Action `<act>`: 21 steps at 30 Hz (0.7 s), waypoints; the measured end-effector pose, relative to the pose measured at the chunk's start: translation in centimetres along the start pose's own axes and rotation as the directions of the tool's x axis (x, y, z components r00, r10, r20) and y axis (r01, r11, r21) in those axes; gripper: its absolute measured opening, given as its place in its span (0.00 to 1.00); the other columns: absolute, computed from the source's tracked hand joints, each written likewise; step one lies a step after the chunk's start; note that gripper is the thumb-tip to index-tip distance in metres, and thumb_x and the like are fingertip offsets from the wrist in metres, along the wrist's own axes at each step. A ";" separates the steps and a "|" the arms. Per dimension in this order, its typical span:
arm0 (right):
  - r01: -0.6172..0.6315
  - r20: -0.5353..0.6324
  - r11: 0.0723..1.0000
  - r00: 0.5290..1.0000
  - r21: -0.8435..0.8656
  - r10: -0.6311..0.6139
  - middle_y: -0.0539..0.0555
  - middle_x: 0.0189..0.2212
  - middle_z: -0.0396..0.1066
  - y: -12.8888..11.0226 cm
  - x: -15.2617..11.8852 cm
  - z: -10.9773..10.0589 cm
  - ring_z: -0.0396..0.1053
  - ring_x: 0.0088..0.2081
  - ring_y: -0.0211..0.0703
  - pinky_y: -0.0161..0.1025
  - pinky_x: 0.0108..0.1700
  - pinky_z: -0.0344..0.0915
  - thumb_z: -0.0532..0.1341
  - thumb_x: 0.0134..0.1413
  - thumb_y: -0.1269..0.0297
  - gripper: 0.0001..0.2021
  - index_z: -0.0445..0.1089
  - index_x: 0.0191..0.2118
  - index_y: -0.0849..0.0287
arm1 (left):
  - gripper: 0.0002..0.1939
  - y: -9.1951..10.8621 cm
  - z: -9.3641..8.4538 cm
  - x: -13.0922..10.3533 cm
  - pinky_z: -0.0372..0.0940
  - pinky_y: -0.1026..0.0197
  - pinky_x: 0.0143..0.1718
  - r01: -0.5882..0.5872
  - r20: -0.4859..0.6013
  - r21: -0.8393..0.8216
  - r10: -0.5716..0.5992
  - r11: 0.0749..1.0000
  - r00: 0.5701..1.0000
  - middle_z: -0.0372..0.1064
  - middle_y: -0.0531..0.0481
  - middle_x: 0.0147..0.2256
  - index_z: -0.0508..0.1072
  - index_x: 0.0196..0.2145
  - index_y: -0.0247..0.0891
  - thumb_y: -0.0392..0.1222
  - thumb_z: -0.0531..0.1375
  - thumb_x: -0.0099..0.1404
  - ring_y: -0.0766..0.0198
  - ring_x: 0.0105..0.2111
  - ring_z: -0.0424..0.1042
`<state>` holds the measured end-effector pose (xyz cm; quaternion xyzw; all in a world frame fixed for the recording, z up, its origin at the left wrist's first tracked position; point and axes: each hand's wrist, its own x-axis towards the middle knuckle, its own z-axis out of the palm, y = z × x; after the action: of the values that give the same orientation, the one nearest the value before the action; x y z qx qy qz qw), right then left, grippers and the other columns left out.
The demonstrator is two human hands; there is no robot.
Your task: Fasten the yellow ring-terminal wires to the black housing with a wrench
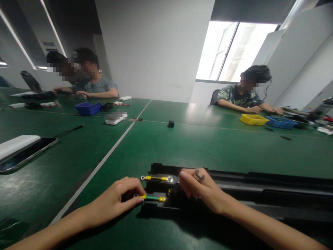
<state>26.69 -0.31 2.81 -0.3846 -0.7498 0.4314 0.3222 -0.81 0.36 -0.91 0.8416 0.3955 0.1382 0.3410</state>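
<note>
My left hand (127, 196) pinches the near end of a short green-and-yellow wire (154, 198) with yellow-sleeved ends. A second short wire (157, 178), with ring terminals at both ends, lies behind it on a long black metal housing (234, 177). My right hand (200, 189) is closed over the housing, just right of the wires. From the top of that fist sticks out the open jaw of a wrench (199, 175); its other end is hidden by the hand. A dark part with a yellow spot (173, 191) lies partly under the right fingers.
The green table (125, 146) is crossed by pale seam lines. A phone (28, 154) and white box (18, 144) lie at left. A small black block (171, 124) stands mid-table. Blue bin (87, 108) and yellow bin (253, 119) stand further back, where several people sit.
</note>
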 end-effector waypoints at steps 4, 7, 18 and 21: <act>-0.008 0.011 1.000 1.000 -0.005 0.009 0.47 0.16 0.58 0.0 0.0 0.1 0.56 0.19 0.32 0.31 0.21 0.52 0.48 0.64 0.46 0.27 0.59 0.20 0.60 | 0.07 -0.1 0.0 0.2 0.59 0.62 0.37 0.001 0.004 0.002 -0.001 1.000 1.000 0.70 0.52 0.35 0.72 0.37 0.39 0.43 0.55 0.69 0.61 0.35 0.67; -0.023 0.014 1.000 1.000 -0.010 0.023 0.47 0.16 0.58 0.1 0.0 0.1 0.56 0.19 0.32 0.30 0.21 0.53 0.48 0.64 0.45 0.27 0.60 0.20 0.61 | 0.07 -0.1 0.0 0.3 0.59 0.62 0.37 0.002 -0.004 0.004 -0.002 1.000 1.000 0.70 0.52 0.35 0.71 0.37 0.39 0.42 0.55 0.69 0.61 0.35 0.67; -0.039 0.023 0.999 0.999 -0.014 0.039 0.47 0.17 0.58 -0.1 0.1 0.1 0.56 0.19 0.32 0.30 0.21 0.52 0.48 0.63 0.44 0.28 0.60 0.20 0.61 | 0.08 0.0 -0.1 0.1 0.60 0.63 0.37 -0.001 -0.001 0.005 0.001 1.000 1.000 0.69 0.52 0.35 0.72 0.37 0.39 0.43 0.55 0.69 0.61 0.35 0.67; -0.046 0.027 0.999 0.999 -0.014 0.046 0.47 0.17 0.58 -0.2 0.0 0.0 0.56 0.19 0.32 0.30 0.22 0.52 0.48 0.63 0.44 0.28 0.60 0.21 0.60 | 0.08 0.1 -0.1 0.1 0.60 0.63 0.37 -0.004 0.002 -0.002 0.004 1.000 1.000 0.70 0.52 0.35 0.71 0.37 0.39 0.43 0.55 0.69 0.61 0.35 0.67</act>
<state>26.59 -0.40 2.99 -0.3980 -0.7479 0.4388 0.2994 -0.80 0.43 -0.77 0.8421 0.3933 0.1385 0.3421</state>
